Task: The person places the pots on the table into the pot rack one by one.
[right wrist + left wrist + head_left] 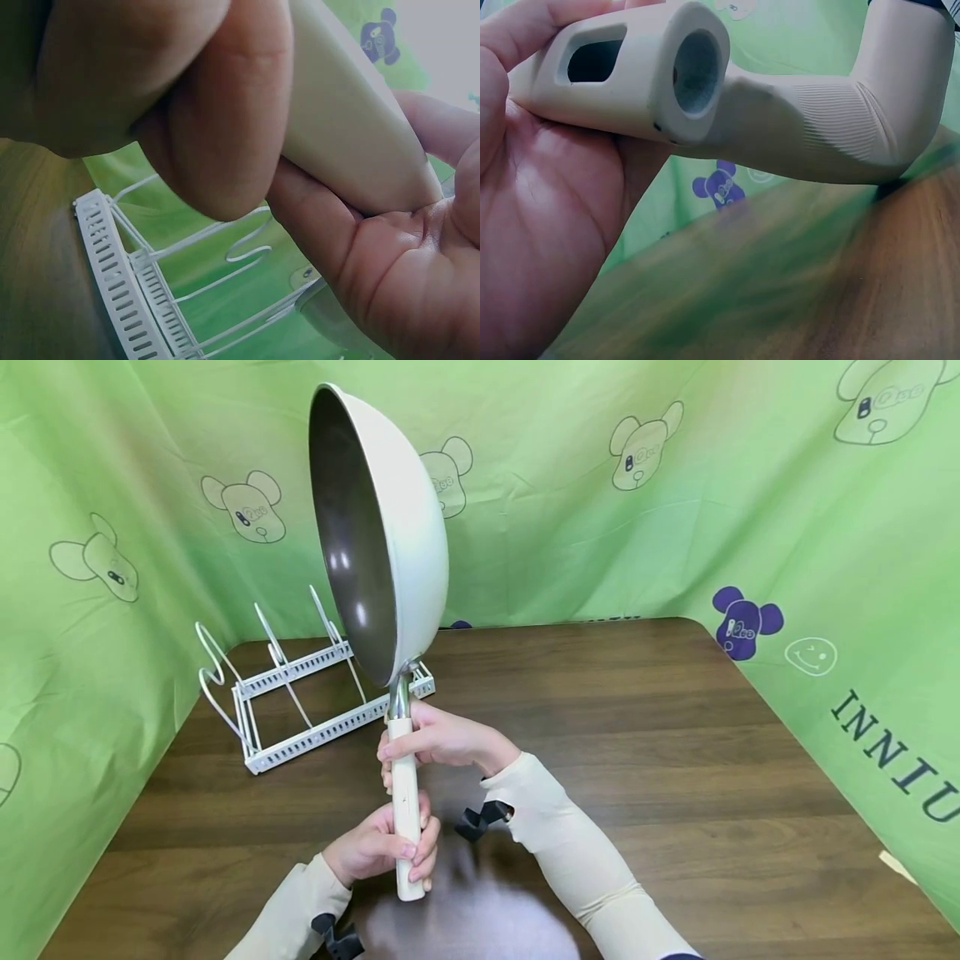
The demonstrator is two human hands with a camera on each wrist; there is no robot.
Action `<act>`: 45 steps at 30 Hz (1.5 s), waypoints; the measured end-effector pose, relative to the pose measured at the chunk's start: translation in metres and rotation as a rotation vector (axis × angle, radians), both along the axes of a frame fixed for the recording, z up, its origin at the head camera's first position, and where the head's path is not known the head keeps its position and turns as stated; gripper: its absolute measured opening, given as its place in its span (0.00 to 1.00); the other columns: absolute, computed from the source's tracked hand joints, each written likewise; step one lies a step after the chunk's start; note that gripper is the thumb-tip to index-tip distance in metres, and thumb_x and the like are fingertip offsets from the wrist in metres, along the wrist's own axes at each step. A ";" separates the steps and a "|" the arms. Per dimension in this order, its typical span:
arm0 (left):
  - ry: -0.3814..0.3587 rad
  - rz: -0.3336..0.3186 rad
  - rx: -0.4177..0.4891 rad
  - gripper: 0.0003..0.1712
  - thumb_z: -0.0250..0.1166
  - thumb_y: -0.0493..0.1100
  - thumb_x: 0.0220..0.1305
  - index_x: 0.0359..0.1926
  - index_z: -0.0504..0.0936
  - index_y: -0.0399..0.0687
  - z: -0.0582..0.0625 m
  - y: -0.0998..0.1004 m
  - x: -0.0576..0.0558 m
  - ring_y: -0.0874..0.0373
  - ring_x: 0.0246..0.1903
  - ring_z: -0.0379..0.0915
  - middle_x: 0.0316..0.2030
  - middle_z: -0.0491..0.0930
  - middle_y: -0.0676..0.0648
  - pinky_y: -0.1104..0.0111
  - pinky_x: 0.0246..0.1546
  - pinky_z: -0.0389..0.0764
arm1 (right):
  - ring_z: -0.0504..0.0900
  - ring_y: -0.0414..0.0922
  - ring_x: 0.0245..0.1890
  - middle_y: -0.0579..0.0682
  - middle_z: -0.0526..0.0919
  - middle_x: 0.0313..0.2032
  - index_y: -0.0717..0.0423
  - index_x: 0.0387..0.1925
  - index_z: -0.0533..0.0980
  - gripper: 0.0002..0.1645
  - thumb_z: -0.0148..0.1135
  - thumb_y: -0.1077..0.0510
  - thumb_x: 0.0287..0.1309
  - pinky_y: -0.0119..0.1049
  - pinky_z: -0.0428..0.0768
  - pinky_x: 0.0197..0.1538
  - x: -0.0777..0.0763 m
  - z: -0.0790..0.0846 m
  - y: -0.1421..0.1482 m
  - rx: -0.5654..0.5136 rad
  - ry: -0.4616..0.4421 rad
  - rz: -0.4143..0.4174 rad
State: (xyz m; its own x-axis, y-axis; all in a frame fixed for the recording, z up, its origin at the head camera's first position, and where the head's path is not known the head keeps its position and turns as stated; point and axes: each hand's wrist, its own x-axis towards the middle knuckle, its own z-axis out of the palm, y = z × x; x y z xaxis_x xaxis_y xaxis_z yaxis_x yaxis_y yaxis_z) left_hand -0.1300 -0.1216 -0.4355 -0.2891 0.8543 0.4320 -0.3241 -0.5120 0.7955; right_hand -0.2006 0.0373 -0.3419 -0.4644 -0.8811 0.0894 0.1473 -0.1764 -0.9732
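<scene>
A deep pan [422,543], white outside and dark inside, is held up on its end above the table, its inside turned to the left. My right hand [457,739] grips the upper part of its cream handle [406,785], just below the metal neck. Lower down, my left hand [375,843] wraps the same handle near its end. The left wrist view shows the hollow handle end [696,75] and a slot in its side. Fingers of both hands surround the handle [352,112] in the right wrist view.
Behind the pan, at the table's left, stands a white slotted rack [322,739] with wire dividers; the pan partly hides it. A green printed curtain [555,527] surrounds the brown wooden table [675,760]. Black straps [480,818] hang at the wrists.
</scene>
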 end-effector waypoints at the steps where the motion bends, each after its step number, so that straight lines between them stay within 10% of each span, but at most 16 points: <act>1: -0.002 0.003 0.002 0.15 0.48 0.29 0.66 0.48 0.60 0.50 0.000 0.000 0.000 0.59 0.31 0.71 0.30 0.66 0.49 0.63 0.46 0.81 | 0.84 0.44 0.28 0.51 0.82 0.24 0.64 0.31 0.72 0.08 0.48 0.74 0.61 0.33 0.83 0.33 0.000 -0.001 -0.001 0.001 -0.003 -0.001; 45: -0.186 0.089 0.207 0.17 0.51 0.33 0.55 0.47 0.64 0.47 -0.026 0.007 -0.003 0.54 0.16 0.54 0.22 0.58 0.46 0.69 0.36 0.79 | 0.83 0.44 0.22 0.51 0.80 0.21 0.65 0.40 0.63 0.08 0.48 0.76 0.65 0.30 0.80 0.24 -0.024 -0.037 -0.027 0.014 0.029 -0.056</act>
